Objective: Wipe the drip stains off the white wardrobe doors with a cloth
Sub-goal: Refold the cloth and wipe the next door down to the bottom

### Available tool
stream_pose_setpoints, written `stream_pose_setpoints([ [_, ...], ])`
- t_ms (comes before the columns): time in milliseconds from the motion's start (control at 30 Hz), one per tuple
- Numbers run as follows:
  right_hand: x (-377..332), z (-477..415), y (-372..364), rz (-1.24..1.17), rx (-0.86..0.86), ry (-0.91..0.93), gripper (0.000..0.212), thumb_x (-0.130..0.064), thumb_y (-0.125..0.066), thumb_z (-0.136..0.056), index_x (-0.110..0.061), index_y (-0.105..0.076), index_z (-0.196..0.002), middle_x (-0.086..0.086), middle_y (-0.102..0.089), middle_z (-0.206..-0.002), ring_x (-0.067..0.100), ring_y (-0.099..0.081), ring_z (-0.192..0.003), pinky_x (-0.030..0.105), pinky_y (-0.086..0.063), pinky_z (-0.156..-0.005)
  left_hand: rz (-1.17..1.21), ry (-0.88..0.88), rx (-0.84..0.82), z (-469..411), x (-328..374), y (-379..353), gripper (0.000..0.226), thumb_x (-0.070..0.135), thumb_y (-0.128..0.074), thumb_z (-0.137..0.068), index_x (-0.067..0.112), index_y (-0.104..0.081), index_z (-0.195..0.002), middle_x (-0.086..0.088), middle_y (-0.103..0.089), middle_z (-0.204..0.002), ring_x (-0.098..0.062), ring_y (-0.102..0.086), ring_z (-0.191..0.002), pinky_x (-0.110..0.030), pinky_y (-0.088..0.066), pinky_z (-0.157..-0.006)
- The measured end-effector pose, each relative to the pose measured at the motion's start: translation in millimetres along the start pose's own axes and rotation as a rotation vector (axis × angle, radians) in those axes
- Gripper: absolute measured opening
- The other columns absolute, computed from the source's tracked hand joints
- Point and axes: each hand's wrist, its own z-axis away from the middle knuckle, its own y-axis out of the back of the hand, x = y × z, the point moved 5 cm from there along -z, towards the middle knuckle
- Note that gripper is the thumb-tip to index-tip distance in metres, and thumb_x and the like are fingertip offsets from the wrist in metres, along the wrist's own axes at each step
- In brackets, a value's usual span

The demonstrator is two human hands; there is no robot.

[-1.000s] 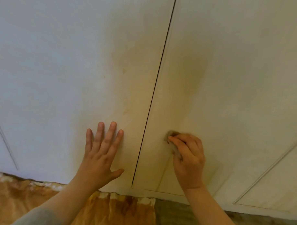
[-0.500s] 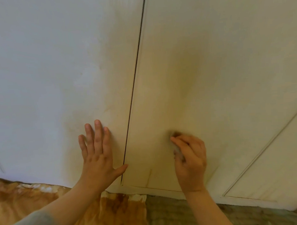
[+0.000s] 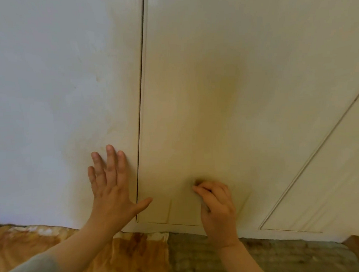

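Down low, near the foot of the wardrobe, the person's left hand lies flat against the left door. Its fingers are straight and close together, and the thumb is spread across the dark gap between the doors, so its tip reaches the right door. The right hand is on that right door, fingers curled round a small cloth and pressing it to the panel. Only a brownish scrap of it peeks out past the fingertips, so I can't say how it is folded. Above the cloth a broad, blurry yellowish stain runs up the door. Fainter marks show on the left door above the left hand. A grey sleeve covers the left forearm. Below the doors lie an orange-brown fabric and, beside it, a grey-green rug.
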Motion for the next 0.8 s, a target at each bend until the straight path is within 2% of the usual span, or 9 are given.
stream_pose_setpoints([
  [67,5,-19,16,0.023,0.109,-0.015,0.021,-0.002,-0.057,-0.088,-0.001,-0.075,-0.099,0.009,-0.068,-0.100,0.022,-0.056,-0.100,0.024,-0.045,-0.095,0.007,-0.001,-0.007,-2,-1,1,0.132,0.082,-0.045,-0.062,0.007,0.006,-0.157,-0.020,0.011,-0.163,-0.049,0.011,-0.147,-0.070,-0.010,-0.113],
  [200,37,-25,16,0.102,0.173,-0.046,0.022,0.011,-0.060,-0.081,0.000,-0.074,-0.095,0.011,-0.068,-0.097,0.026,-0.055,-0.100,0.024,-0.043,-0.098,0.003,-0.007,-0.028,0,8,-2,0.135,0.077,-0.056,-0.059,0.006,0.005,-0.157,-0.022,0.011,-0.163,-0.051,0.011,-0.146,-0.070,-0.010,-0.113],
  [267,44,-4,6,0.109,0.128,-0.027,0.024,0.006,-0.052,-0.085,-0.001,-0.075,-0.089,0.011,-0.069,-0.093,0.024,-0.055,-0.098,0.025,-0.045,-0.094,-0.019,-0.055,-0.044,3,12,-6,0.134,0.076,-0.056,-0.059,0.006,0.001,-0.157,-0.023,0.008,-0.163,-0.052,0.009,-0.146,-0.070,-0.012,-0.112],
  [333,51,23,-8,0.116,-0.002,-0.027,0.027,0.007,-0.049,-0.081,-0.002,-0.075,-0.084,0.008,-0.068,-0.090,0.021,-0.052,-0.096,0.028,-0.047,-0.086,-0.040,-0.082,-0.055,6,13,-7,0.133,0.077,-0.056,-0.058,0.006,-0.002,-0.157,-0.023,0.006,-0.163,-0.053,0.008,-0.146,-0.071,-0.013,-0.112],
  [467,59,55,-12,0.078,-0.204,-0.125,0.033,0.016,-0.063,-0.065,-0.008,-0.075,-0.084,0.001,-0.065,-0.090,0.014,-0.051,-0.096,0.021,-0.045,-0.083,-0.076,-0.102,-0.073,7,10,-9,0.134,0.076,-0.058,-0.058,0.004,-0.004,-0.157,-0.025,0.005,-0.162,-0.054,0.008,-0.146,-0.071,-0.013,-0.112],
  [567,52,35,16,0.079,-0.044,-0.163,0.030,0.011,-0.061,-0.072,-0.005,-0.075,-0.092,0.003,-0.065,-0.098,0.012,-0.051,-0.100,0.016,-0.043,-0.090,-0.080,-0.100,-0.072,6,9,-11,0.132,0.077,-0.051,-0.058,0.006,-0.001,-0.157,-0.025,0.006,-0.163,-0.054,0.009,-0.145,-0.069,-0.008,-0.114],
  [667,52,-1,45,0.069,0.210,-0.171,0.022,-0.002,-0.058,-0.085,-0.002,-0.073,-0.101,0.002,-0.059,-0.107,0.010,-0.048,-0.106,0.014,-0.040,-0.099,-0.082,-0.095,-0.062,4,9,-14,0.141,0.073,-0.063,-0.051,0.006,0.001,-0.157,-0.025,0.007,-0.162,-0.054,0.010,-0.145,-0.068,-0.004,-0.113],
  [733,61,-13,48,0.096,0.258,-0.158,0.020,0.001,-0.059,-0.085,0.001,-0.072,-0.100,0.008,-0.061,-0.105,0.015,-0.049,-0.105,0.015,-0.037,-0.101,-0.080,-0.091,-0.054,3,11,-16,0.144,0.071,-0.066,-0.048,0.006,0.002,-0.157,-0.024,0.009,-0.162,-0.054,0.011,-0.145,-0.070,-0.004,-0.113],
  [800,70,-6,38,0.139,0.227,-0.148,0.019,0.007,-0.060,-0.081,0.001,-0.073,-0.093,0.012,-0.063,-0.098,0.022,-0.052,-0.100,0.014,-0.035,-0.102,-0.078,-0.086,-0.051,3,11,-18,0.145,0.071,-0.066,-0.047,0.006,0.003,-0.157,-0.023,0.012,-0.162,-0.055,0.012,-0.144,-0.071,-0.004,-0.112],
])
